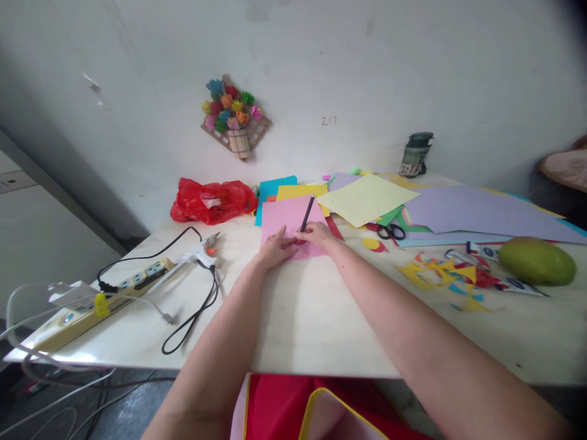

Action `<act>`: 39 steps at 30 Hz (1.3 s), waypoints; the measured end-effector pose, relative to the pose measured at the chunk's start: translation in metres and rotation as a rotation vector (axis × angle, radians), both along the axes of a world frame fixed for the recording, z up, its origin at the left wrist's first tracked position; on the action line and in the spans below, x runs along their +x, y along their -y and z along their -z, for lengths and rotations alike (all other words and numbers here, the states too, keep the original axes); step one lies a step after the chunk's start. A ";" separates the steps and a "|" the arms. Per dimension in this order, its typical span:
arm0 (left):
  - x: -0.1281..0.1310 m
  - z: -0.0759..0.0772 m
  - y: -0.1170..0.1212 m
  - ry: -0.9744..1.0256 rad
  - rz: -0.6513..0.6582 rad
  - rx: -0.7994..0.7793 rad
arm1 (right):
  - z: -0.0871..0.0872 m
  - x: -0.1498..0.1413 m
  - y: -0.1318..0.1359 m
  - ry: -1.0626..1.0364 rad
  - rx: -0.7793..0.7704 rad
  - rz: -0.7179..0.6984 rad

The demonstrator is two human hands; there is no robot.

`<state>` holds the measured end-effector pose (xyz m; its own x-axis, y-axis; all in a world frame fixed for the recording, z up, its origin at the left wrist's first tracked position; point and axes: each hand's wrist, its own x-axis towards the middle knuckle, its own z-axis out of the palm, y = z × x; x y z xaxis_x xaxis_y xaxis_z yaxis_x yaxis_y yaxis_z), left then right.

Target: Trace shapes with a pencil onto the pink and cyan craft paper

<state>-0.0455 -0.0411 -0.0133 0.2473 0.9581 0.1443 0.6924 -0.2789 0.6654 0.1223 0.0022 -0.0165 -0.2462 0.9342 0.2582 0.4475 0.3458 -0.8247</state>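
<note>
A pink sheet of paper (284,215) lies on the table in front of me. My right hand (316,236) grips a dark pencil (307,214), which leans with its upper end away from me, its lower end down at the sheet. Resting on the sheet's left part, my left hand (277,247) has its fingers stretched out, thumb towards the pencil. A small red piece (300,242) shows between the two hands, partly covered by fingers. Faint drawn curved lines are visible on the pink paper just below it.
Coloured sheets (367,200) and black-handled scissors (391,231) lie beyond my right hand. Paper scraps (440,275) and a green mango (536,261) are at right. Leftward are a red plastic bag (213,201), a glue gun (204,253) and a power strip (105,305) with cables.
</note>
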 end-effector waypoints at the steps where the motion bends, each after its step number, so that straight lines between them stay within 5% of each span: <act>1: 0.000 0.000 0.000 0.007 -0.003 -0.010 | -0.001 0.000 0.001 0.006 0.000 -0.002; 39: -0.001 0.001 -0.002 0.004 0.044 0.010 | -0.003 -0.001 0.003 0.156 0.023 0.048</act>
